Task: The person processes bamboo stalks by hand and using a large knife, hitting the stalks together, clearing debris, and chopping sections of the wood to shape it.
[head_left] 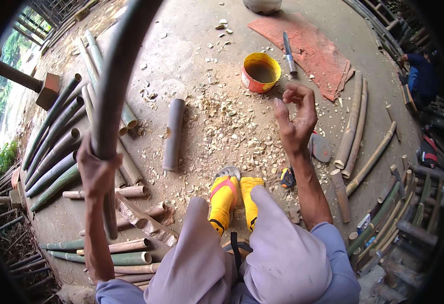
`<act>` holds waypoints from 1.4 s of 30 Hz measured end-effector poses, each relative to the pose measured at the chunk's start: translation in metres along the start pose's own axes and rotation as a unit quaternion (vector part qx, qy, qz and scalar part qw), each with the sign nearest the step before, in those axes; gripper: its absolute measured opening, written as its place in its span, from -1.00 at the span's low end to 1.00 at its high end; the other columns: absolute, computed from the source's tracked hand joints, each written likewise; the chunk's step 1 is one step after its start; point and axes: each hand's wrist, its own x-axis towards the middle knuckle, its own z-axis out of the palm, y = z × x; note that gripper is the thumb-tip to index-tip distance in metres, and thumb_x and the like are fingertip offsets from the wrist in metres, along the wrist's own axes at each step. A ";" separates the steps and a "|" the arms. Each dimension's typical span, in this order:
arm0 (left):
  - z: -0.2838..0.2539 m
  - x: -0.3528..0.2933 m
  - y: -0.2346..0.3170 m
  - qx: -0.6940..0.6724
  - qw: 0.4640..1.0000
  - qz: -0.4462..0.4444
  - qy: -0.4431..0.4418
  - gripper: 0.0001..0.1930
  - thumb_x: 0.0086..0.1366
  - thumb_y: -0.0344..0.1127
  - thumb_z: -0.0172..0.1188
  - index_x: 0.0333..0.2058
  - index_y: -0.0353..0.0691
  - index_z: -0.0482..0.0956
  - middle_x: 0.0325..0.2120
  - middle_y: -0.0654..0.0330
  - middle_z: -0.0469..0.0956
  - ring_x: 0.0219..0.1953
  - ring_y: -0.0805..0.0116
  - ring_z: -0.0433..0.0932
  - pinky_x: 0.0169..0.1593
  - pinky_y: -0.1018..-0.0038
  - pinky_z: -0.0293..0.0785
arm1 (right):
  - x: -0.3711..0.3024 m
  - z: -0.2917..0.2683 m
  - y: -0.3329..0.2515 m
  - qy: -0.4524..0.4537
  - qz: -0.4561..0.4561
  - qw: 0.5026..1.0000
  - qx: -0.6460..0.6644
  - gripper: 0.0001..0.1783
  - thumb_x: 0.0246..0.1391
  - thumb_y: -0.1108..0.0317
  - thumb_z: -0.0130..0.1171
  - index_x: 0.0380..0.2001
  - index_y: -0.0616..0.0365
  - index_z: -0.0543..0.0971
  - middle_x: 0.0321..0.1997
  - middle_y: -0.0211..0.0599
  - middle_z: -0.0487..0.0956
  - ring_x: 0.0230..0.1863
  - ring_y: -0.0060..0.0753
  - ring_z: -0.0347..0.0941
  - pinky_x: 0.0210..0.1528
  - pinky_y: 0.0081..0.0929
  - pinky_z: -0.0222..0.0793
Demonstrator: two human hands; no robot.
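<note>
My left hand [99,167] is wrapped round a long dark bamboo pole [123,61], held upright and tilted. Its upper end runs out past the top edge of the view, and its lower end hangs below my fist by my left forearm. My right hand [298,115] is raised over the chip-strewn ground with nothing in it, fingers loosely curled and thumb apart. Beyond that hand lies a knife [288,53], and to its left stands a yellow and red bucket [261,72] of murky liquid. A short notched bamboo piece [174,134] lies between my hands.
Bamboo poles [54,137] are piled at the left, and more bamboo lengths [351,119] lie at the right. A reddish sheet [308,45] lies on the far ground. A tape measure [286,177] and a loose sandal [320,147] lie near my right forearm. Another person [420,76] is at the far right.
</note>
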 end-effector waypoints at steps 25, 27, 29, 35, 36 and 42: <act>0.022 -0.037 -0.024 -0.608 0.766 0.196 -0.066 -0.21 0.12 -0.23 0.28 0.25 -0.18 0.03 0.15 -0.10 0.26 0.15 -0.12 0.30 0.20 -0.06 0.24 | -0.152 0.039 0.023 -0.277 0.424 0.803 0.315 -0.39 -0.22 0.11 0.42 -0.13 0.23 0.45 -0.28 -0.38 0.49 -0.23 -0.51 0.42 -0.14 -0.51 0.38; 0.059 -0.021 -0.013 -0.592 0.800 0.095 0.011 -0.38 0.12 -0.22 0.29 0.13 -0.26 0.30 -0.12 -0.04 0.53 -0.06 -0.01 0.50 0.07 0.21 0.43 | -0.147 0.037 0.016 -0.414 0.378 0.819 0.125 -0.26 -0.18 -0.10 0.37 -0.12 0.33 0.47 -0.26 -0.21 0.53 -0.20 -0.40 0.43 -0.05 -0.40 0.36; 0.074 -0.023 -0.004 -0.569 0.813 0.120 0.008 -0.42 0.10 -0.29 0.22 0.09 -0.24 0.26 -0.18 0.03 0.46 -0.12 0.11 0.45 0.05 0.23 0.35 | -0.121 0.028 0.021 -0.447 0.180 0.870 -0.102 -0.50 -0.09 0.02 0.34 -0.36 0.31 0.54 -0.43 -0.19 0.55 -0.35 -0.47 0.43 -0.22 -0.45 0.39; 0.079 -0.040 0.003 -0.498 0.842 0.200 -0.050 -0.49 0.09 -0.42 0.13 0.04 -0.20 0.21 -0.26 0.12 0.38 -0.19 0.27 0.40 0.03 0.24 0.26 | 0.004 0.043 -0.101 -0.201 0.043 0.894 0.398 -0.65 -0.05 0.55 0.03 -0.81 0.19 0.19 -0.77 -0.53 0.18 -0.68 -0.74 0.02 -0.65 -0.62 -0.04; 0.083 -0.040 0.015 -0.498 0.834 0.228 -0.066 -0.48 0.09 -0.43 0.14 0.04 -0.21 0.21 -0.26 0.11 0.38 -0.19 0.26 0.40 0.04 0.23 0.27 | 0.000 0.061 -0.089 -0.225 0.029 0.898 0.376 -0.65 -0.08 0.55 0.03 -0.82 0.18 0.18 -0.79 -0.54 0.16 -0.69 -0.73 0.01 -0.66 -0.59 -0.05; 0.083 -0.029 0.034 -0.469 0.856 0.210 -0.050 -0.48 0.08 -0.40 0.12 0.03 -0.25 0.19 -0.26 0.11 0.36 -0.19 0.25 0.39 0.04 0.23 0.28 | -0.058 0.149 0.034 -0.282 0.123 0.910 0.277 -0.65 -0.09 0.52 0.01 -0.86 0.17 0.20 -0.82 -0.55 0.17 -0.72 -0.73 0.03 -0.70 -0.53 -0.06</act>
